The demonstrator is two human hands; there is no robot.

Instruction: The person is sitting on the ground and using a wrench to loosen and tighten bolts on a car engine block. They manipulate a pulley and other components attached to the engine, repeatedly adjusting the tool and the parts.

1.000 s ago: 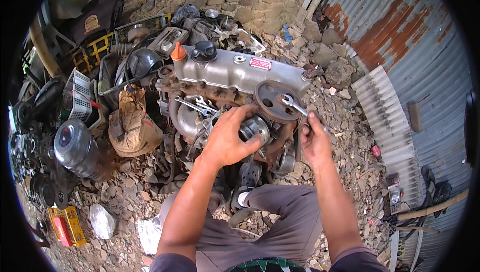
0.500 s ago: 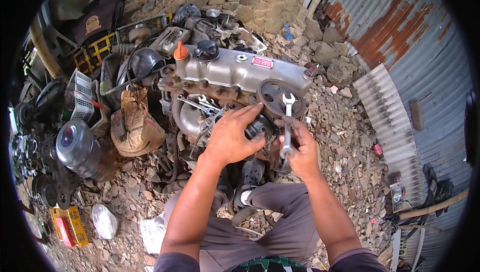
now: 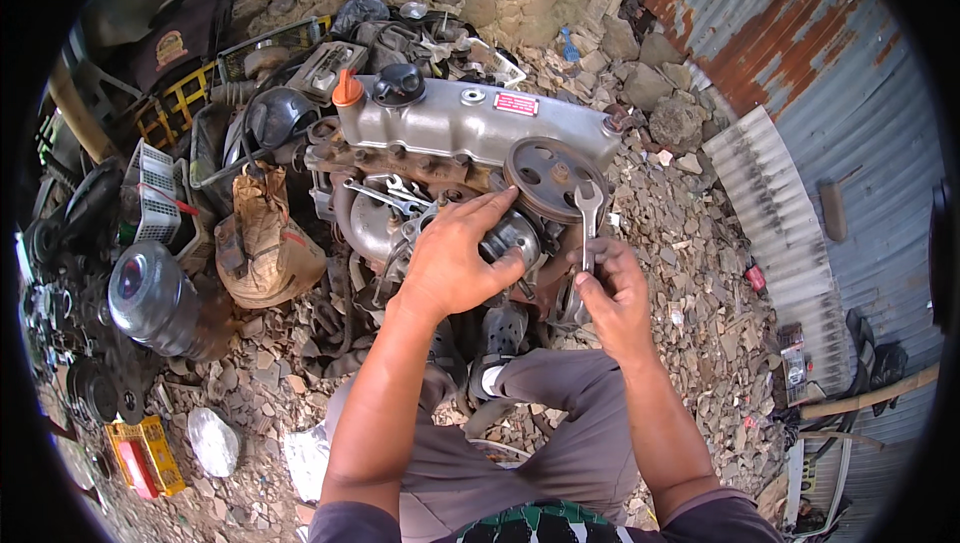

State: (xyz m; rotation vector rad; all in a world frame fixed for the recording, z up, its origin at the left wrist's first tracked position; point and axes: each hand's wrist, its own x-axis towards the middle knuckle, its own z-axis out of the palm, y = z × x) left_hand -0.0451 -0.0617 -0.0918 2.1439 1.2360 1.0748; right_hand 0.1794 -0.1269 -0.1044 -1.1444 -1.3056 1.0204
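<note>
My left hand (image 3: pixel 450 253) lies over a round metal engine part (image 3: pixel 510 238), its fingers stretched toward the big pulley wheel (image 3: pixel 555 178) and its thumb apart. Pinched between thumb and fingers of my right hand (image 3: pixel 617 298) is a combination wrench (image 3: pixel 588 218), held upright with its open jaw at the top, at the pulley's right side. Whether the jaw touches the pulley I cannot tell. The engine (image 3: pixel 460 128) has a silver valve cover with an orange cap (image 3: pixel 347 89) and a black cap (image 3: pixel 398 85). Two more wrenches (image 3: pixel 400 198) rest on it left of my left hand.
At the left stand a worn sack (image 3: pixel 268 248), a clear plastic jug (image 3: pixel 150 293) and a white crate (image 3: pixel 153 193). A yellow tray (image 3: pixel 160 453) sits lower left. Broken stone (image 3: pixel 690 313) covers the ground, and a rusty corrugated sheet wall (image 3: pixel 800 33) rises at the right.
The wrench has shifted slightly right and turned more upright, its upper jaw moving from over the pulley's middle to its right edge. My left hand stays on the engine part.
</note>
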